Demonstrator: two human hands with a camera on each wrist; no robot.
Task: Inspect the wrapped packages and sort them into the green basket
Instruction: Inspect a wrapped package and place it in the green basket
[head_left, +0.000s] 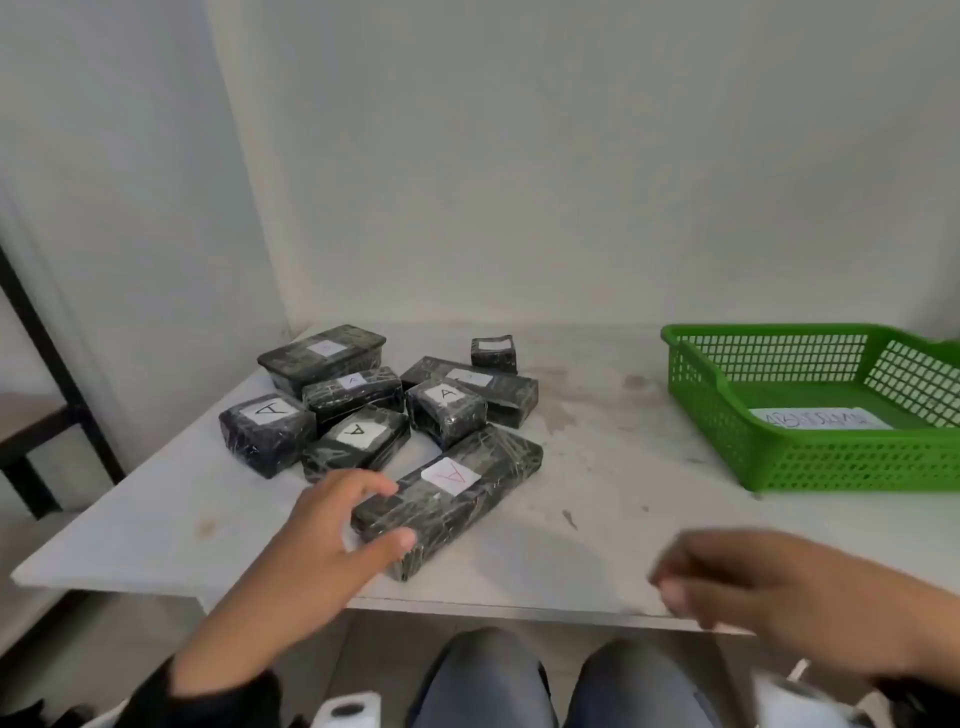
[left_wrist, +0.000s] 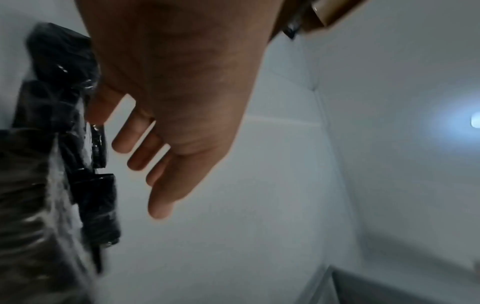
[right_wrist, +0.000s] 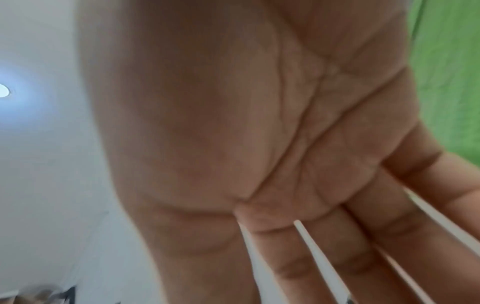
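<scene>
Your left hand (head_left: 332, 530) reaches with spread fingers, gripping nothing, for the long package (head_left: 449, 496) on the surface; grasp its near end firmly, while your right hand (head_left: 779, 587) hangs relaxed near the green basket (head_left: 769, 447)

Left hand (head_left: 332, 525): palm down, reaching forward toward 1 o'clock from a bare forearm; dark sleeve at the elbow. Fingers (left_wrist: 145, 142) nearly straight and slightly spread; thumb held apart from the index finger. Holds nothing.

Right hand (head_left: 779, 592): enters from 4 o'clock, pointing toward 9 o'clock, blurred. Palm (right_wrist: 259, 123) faces down; fingers (right_wrist: 337, 257) extended with narrow gaps between them. Holds nothing.

Both knees at 6 o'clock, in grey-blue trousers.
</scene>
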